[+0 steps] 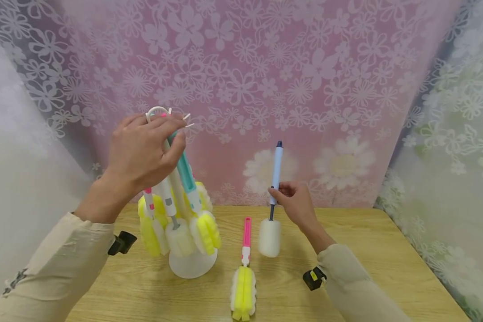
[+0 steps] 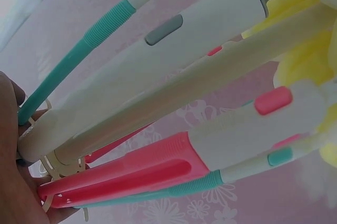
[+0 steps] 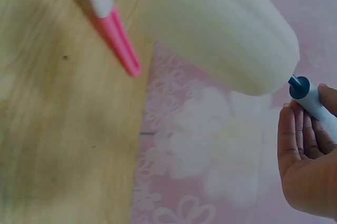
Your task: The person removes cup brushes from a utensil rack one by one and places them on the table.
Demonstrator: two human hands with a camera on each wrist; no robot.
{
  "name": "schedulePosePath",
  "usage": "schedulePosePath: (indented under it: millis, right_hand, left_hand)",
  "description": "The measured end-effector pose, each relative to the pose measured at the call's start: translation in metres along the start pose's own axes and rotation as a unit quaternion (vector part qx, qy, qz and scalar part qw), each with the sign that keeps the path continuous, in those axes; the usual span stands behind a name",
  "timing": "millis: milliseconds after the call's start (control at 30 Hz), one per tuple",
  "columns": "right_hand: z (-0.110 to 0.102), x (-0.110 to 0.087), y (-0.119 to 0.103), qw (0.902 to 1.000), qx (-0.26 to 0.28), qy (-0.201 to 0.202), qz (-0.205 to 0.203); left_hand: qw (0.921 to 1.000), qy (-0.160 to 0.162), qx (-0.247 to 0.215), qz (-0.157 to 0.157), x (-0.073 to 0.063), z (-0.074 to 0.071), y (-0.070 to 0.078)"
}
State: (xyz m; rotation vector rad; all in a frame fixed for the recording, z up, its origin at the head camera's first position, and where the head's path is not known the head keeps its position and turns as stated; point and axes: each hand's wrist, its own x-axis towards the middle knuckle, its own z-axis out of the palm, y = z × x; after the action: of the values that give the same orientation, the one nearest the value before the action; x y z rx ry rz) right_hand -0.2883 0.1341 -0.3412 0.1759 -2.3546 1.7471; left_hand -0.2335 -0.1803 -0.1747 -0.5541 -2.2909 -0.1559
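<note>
At the left my left hand (image 1: 141, 147) grips the top of a white brush stand (image 1: 193, 267), its fingers over the hooks. Several cleaning brushes hang round the pole (image 2: 210, 69): a teal-handled brush (image 1: 185, 172), a white-handled one (image 2: 210, 21) with a grey button, and a pink-handled one (image 2: 152, 171), with yellow-and-white or white sponge heads. My right hand (image 1: 298, 203) pinches a light-blue handled sponge brush (image 1: 277, 170) between thumb and fingers. That brush is upright, its white cylindrical sponge (image 3: 221, 29) pointing down.
A pink-handled brush (image 1: 243, 286) with a yellow-and-white sponge head lies on the wooden table (image 1: 334, 277), between the stand and my right arm. Behind the table hangs a pink floral curtain (image 1: 241, 89); pale curtains close off both sides.
</note>
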Motion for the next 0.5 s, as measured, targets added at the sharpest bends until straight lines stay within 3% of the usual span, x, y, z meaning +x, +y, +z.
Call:
schedulePosePath:
  millis: [233,500]
  right_hand:
    - [0.005,-0.012,0.046,0.9955,-0.021,-0.044,0.081]
    - [0.015,-0.030,0.080,0.9869,-0.055,-0.080,0.129]
  left_hand:
    - [1.0000,0.004,0.003,-0.001,0.000,0.001,0.000]
    - [1.0000,0.008,-0.001,-0.003,0.001,0.001,0.000]
